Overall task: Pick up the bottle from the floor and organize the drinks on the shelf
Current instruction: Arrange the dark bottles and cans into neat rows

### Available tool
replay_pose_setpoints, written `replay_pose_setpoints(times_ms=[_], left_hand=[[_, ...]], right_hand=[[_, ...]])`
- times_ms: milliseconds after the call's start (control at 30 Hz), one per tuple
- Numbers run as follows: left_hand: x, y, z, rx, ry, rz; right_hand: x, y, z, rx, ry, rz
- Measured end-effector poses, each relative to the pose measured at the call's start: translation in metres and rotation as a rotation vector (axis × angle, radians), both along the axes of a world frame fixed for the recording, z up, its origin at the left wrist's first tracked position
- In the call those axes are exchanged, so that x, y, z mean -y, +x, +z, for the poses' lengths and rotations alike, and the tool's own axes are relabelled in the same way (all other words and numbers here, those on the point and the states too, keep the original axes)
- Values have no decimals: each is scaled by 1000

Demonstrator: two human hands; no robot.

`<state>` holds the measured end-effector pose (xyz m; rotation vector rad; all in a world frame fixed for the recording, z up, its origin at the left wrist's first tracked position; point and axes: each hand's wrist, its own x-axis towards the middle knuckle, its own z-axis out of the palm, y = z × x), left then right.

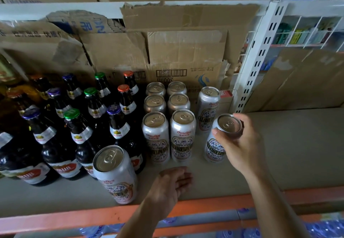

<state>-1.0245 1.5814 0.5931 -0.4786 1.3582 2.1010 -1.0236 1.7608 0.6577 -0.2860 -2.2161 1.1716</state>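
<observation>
Gripping a can (214,147) by its top, the right hand (242,148) holds it upright on the shelf (297,144). The left hand (171,183) hovers spread; the front can (115,174) just left of it may fall if bumped.

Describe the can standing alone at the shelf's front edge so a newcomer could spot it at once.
Start at the shelf with the orange front lip, dark bottles on its left and silver cans mid-shelf. The lone can stands in front of the bottles, just left of the left hand. Unlike the others, it sits outside the rows, nearest the lip.
</observation>
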Motion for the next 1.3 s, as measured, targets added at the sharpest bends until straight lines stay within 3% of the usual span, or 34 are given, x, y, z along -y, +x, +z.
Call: replay_pose_setpoints(times_ms=[300, 533, 833, 1300], left_hand=[[-5, 7, 1, -10, 20, -65], [16, 22, 8, -51, -10, -33], [54, 39, 4, -97, -79, 88], [92, 52, 3, -29, 20, 262]], right_hand=[[-7, 18, -13, -70, -448, -23], [18, 25, -6, -61, -550, 92], [66, 15, -9, 19, -429, 210], [135, 6, -1, 33, -106, 352]])
